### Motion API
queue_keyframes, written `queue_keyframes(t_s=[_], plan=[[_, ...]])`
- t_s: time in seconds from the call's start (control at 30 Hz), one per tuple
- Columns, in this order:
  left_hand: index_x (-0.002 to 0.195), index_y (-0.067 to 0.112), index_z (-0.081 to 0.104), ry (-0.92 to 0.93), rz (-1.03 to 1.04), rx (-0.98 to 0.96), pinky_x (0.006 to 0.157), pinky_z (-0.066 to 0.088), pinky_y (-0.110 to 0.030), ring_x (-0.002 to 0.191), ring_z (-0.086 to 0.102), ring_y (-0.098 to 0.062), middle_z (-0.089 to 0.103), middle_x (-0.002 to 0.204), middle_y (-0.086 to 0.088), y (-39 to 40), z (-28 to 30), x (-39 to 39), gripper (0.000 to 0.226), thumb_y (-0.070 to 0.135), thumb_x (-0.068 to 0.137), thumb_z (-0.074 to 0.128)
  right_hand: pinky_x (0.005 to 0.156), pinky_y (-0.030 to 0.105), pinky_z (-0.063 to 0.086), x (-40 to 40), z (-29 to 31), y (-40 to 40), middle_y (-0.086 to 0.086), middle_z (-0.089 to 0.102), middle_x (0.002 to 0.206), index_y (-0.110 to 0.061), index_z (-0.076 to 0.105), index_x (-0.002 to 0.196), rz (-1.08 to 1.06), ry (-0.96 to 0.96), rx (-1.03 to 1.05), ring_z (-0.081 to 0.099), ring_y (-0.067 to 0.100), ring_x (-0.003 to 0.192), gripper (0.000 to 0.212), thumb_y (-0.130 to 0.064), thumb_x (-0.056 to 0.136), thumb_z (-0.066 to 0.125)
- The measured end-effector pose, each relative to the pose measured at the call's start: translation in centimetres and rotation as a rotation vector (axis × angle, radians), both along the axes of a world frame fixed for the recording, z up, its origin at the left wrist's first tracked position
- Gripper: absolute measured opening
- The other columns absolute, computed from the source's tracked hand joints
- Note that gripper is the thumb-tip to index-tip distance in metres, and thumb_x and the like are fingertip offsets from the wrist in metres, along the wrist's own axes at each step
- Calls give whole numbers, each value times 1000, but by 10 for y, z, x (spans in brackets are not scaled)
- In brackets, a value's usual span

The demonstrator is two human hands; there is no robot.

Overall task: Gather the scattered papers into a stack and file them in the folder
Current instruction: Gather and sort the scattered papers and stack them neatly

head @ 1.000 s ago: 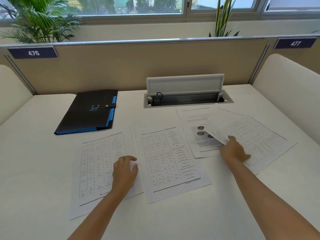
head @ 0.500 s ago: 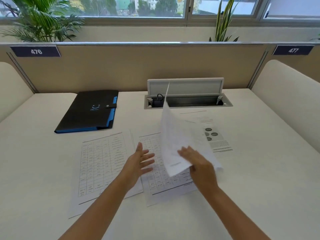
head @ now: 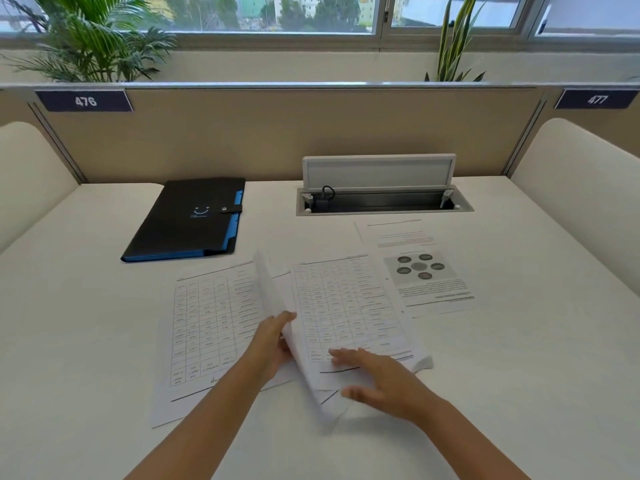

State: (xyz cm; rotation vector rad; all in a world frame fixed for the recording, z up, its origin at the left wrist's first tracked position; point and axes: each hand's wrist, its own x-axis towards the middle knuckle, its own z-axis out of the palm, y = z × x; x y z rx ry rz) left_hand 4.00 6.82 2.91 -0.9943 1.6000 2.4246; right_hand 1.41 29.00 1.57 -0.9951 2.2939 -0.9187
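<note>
Printed table sheets lie on the white desk (head: 86,341). One table sheet (head: 207,327) lies flat at the left. On the middle sheet lies another table sheet (head: 346,306), its left edge curled upward. My left hand (head: 273,341) pinches that raised edge. My right hand (head: 377,379) rests flat on the sheet's near end, fingers spread, holding nothing. A sheet with a round diagram (head: 422,268) lies apart at the right. The black folder (head: 194,220) with blue edges lies closed at the back left, its strap snapped.
An open cable box (head: 381,202) with a raised lid is sunk into the desk behind the papers. A beige partition (head: 311,133) closes the back. Rounded white side panels (head: 581,174) stand at both sides. Plants stand at the window.
The sheet that my right hand carried upright has come down onto the middle sheet. My left hand has taken its left edge. My right hand has let go and lies flat.
</note>
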Motion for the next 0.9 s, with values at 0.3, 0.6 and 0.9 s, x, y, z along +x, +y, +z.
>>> queue_keyframes(t_s=[0.3, 0.6, 0.9], plan=[[120, 7, 46, -34, 22, -52, 63, 50, -34, 86, 59, -29, 62, 100, -11, -3, 4, -8, 36, 1, 84, 47, 96, 17, 40, -42, 9, 11, -11, 59, 126, -29, 51, 126, -625, 31, -231, 52, 11, 121, 67, -74, 79, 32], [133, 15, 44, 31, -50, -154, 94, 48, -45, 112, 56, -27, 59, 125, -8, 4, -4, -12, 49, 20, 87, 61, 119, 32, -2, -47, -17, 12, -6, 28, 153, -30, 21, 146, -347, 274, 207, 13, 10, 144, 78, -70, 80, 17], [129, 12, 43, 56, -99, -229, 99, 45, -48, 116, 54, -31, 55, 129, -12, 9, -6, -17, 59, -3, 78, 67, 107, 25, 27, -56, -1, 17, -16, 45, 135, -32, 37, 137, -546, 155, -148, 35, -2, 123, 57, -57, 86, 42]])
